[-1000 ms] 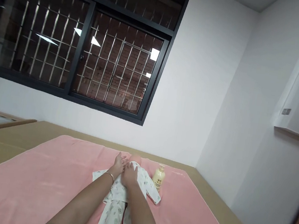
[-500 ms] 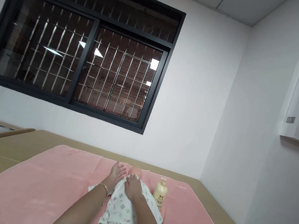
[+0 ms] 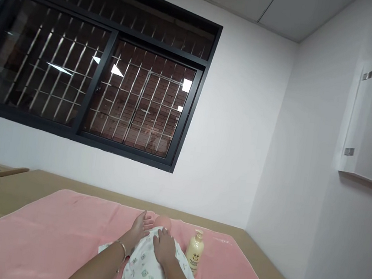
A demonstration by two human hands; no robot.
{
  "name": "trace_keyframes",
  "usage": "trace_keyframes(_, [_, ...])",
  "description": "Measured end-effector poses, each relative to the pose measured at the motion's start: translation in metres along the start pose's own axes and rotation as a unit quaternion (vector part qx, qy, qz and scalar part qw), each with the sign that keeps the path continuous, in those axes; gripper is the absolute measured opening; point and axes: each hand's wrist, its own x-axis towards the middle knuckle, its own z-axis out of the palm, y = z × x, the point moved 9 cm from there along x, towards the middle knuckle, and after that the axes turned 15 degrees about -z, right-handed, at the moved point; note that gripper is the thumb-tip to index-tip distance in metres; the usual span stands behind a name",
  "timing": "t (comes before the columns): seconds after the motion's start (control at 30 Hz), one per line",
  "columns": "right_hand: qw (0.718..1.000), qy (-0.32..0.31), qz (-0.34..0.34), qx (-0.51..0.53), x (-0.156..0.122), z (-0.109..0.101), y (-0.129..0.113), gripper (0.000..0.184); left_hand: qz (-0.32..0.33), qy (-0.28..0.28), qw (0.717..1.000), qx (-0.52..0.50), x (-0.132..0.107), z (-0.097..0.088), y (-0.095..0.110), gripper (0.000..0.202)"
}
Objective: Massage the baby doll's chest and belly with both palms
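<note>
Head view, low angle: doll (image 3: 163, 222) lies on its back on the pink blanket (image 3: 57, 232), just left of the lotion bottle (image 3: 194, 252), head pointing away from the camera. It wears a printed baby suit (image 3: 143, 273), and both hands are on it.

L hand (image 3: 140, 228) is on the far side of the doll from the bottle, at the shoulder/neck. Its fingers are spread, palm down, gripping nothing. R hand (image 3: 164, 246) lies on the suit's chest, on the side nearer the bottle, fingers bent onto the cloth. Can't tell if it pinches the fabric or only presses. Thin bracelet (image 3: 120, 244) on the L wrist.

Step looks like smoothing/adjusting the suit at chest & collar. To do it well, imo:
- Press w/ flat pads, not nails.
- Work from the middle out toward the sleeves so creases leave the front.
- Let the L hand steady the shoulder so the doll doesn't roll toward the bottle.
- Mind the R forearm, since the bottle stands close & upright and would prob. tip easily.

Suit is white or v. pale w/ small scattered coloured motifs. The cloth is soft, thin and a bit bunched over the chest, w/ one sleeve lying out just below the bottle. Doll's head is bare, pinkish, smooth. Legs run out of frame at the bottom.
</note>
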Motion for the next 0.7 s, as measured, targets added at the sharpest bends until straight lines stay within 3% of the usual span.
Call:
trace_keyframes(0.1, [0.991,0.046,0.125,-0.026,-0.022,0.019,0.016,0.056,0.014,0.013,1.000,0.025,0.002,-0.011,-0.001,0.032])
trace_keyframes(0.13, [0.992,0.049,0.113,-0.028,-0.026,0.028,0.011,0.057,0.021,0.021,0.999,0.035,0.003,-0.014,0.000,0.030])
trace_keyframes(0.2, [0.999,0.044,0.017,-0.008,-0.024,0.037,-0.010,0.056,0.040,0.039,0.996,0.063,0.006,-0.017,0.000,0.024])
trace_keyframes(0.3, [0.994,0.014,-0.103,0.041,-0.019,0.027,-0.025,0.048,0.087,0.052,0.987,0.121,0.007,-0.007,-0.003,0.014])
trace_keyframes(0.33, [0.994,0.010,-0.093,0.055,-0.018,0.020,-0.018,0.048,0.106,0.050,0.983,0.142,0.006,-0.002,-0.005,0.013])
trace_keyframes(0.4, [0.998,0.035,0.009,0.060,-0.022,0.010,0.010,0.052,0.147,0.037,0.972,0.182,0.001,0.010,-0.011,0.014])
trace_keyframes(0.47, [0.990,0.064,0.112,0.052,-0.037,0.014,0.032,0.057,0.181,0.024,0.959,0.217,-0.006,0.020,-0.019,0.014])
trace_keyframes(0.53, [0.985,0.084,0.145,0.049,-0.053,0.029,0.037,0.059,0.239,0.022,0.924,0.298,-0.016,0.032,-0.027,0.012])
trace_keyframes(0.57, [0.987,0.085,0.121,0.057,-0.057,0.038,0.033,0.058,0.276,0.031,0.892,0.356,-0.023,0.040,-0.030,0.009])
trace_keyframes(0.63, [0.990,0.090,0.054,0.090,-0.063,0.050,0.024,0.057,0.338,0.075,0.806,0.481,-0.034,0.055,-0.039,0.005])
trace_keyframes(0.7, [0.987,0.099,0.033,0.120,-0.065,0.047,0.026,0.055,0.353,0.143,0.728,0.569,-0.038,0.062,-0.046,0.019])
